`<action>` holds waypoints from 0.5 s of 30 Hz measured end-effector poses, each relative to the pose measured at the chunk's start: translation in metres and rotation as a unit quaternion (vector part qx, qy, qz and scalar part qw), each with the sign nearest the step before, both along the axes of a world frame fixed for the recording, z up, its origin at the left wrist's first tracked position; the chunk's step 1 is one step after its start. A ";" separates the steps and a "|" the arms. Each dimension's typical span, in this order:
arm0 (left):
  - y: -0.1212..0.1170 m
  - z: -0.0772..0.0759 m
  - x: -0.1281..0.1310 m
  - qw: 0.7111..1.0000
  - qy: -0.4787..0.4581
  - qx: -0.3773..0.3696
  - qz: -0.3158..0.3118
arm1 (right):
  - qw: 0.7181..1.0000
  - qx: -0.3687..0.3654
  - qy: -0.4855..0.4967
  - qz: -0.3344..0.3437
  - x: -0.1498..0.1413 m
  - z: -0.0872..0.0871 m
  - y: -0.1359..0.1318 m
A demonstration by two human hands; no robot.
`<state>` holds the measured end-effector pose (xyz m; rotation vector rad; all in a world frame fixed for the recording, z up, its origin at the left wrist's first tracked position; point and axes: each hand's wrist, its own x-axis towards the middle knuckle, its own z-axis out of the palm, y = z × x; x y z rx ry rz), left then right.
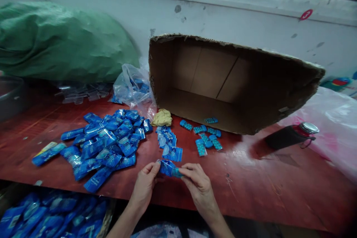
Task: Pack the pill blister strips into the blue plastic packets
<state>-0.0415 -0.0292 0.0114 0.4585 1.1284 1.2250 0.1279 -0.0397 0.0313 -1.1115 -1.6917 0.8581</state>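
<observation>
Head view: left hand point(146, 182) clamped by thumb and fingers on the left end of a small blue packet point(166, 168), right hand point(199, 182) clamped by the fingertips on a turquoise container point(176, 172) at the right end. Note hands apart from each other, with packet and container held between, above the near edge of the red table point(245, 189). Depth of container inside packet: partly covered by fingers, cannot tell. Likely step in hand: fitting container and packet together. Keep the left pinch light and close to the packet edge, to limit creasing or splitting; probably thin and slippery. Align the container with the long axis of the packet before applying pressure. Push evenly from the right, on the firm end, without twisting. In case of binding, back off slightly, spread the edge and realign rather than force. Keep fingers clear of the blue pouches point(172, 153) laid in an overlapping row just beyond, to prevent scattering. Locate loose turquoise containers point(201, 147) farther to the right, near the mouth of the cardboard box point(199, 68), and the heap of blue packets point(106, 141) to the left.
</observation>
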 end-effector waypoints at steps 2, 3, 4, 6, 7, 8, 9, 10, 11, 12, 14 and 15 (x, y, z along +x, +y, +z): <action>0.000 0.001 0.000 1.000 0.021 0.016 0.011 | 1.000 -0.023 0.012 0.001 -0.001 0.000 0.000; 0.000 0.001 -0.001 1.000 0.018 0.019 0.015 | 0.999 -0.037 0.021 0.002 -0.002 0.000 -0.001; 0.000 0.002 -0.001 1.000 0.010 0.020 0.017 | 0.998 -0.048 0.031 0.003 -0.002 0.000 -0.001; 0.000 0.003 -0.001 1.000 -0.007 0.018 0.009 | 0.997 -0.066 0.050 0.006 -0.003 0.000 -0.001; 0.000 0.004 -0.002 1.000 -0.009 0.017 0.003 | 0.996 -0.073 0.057 0.008 -0.003 0.000 -0.001; 0.000 0.003 -0.002 1.000 -0.007 0.019 -0.004 | 0.995 -0.080 0.064 0.009 -0.003 0.001 -0.001; -0.001 0.003 -0.003 1.000 0.000 0.021 -0.008 | 0.993 -0.092 0.072 0.006 -0.004 0.001 -0.001; -0.001 0.002 -0.003 1.000 0.013 0.024 -0.009 | 0.990 -0.111 0.085 -0.002 -0.004 0.001 -0.001; -0.002 0.001 -0.003 0.999 0.032 0.028 -0.009 | 0.986 -0.137 0.098 -0.017 -0.005 0.000 -0.002; -0.002 -0.001 -0.002 0.998 0.052 0.031 -0.008 | 0.979 -0.166 0.109 -0.037 -0.007 -0.001 -0.002; -0.001 -0.003 0.001 0.997 0.065 0.032 0.004 | 0.968 -0.207 0.121 -0.078 -0.014 -0.006 -0.005; -0.001 -0.003 0.004 0.998 0.047 0.027 0.014 | 0.966 -0.209 0.119 -0.094 -0.018 -0.009 -0.006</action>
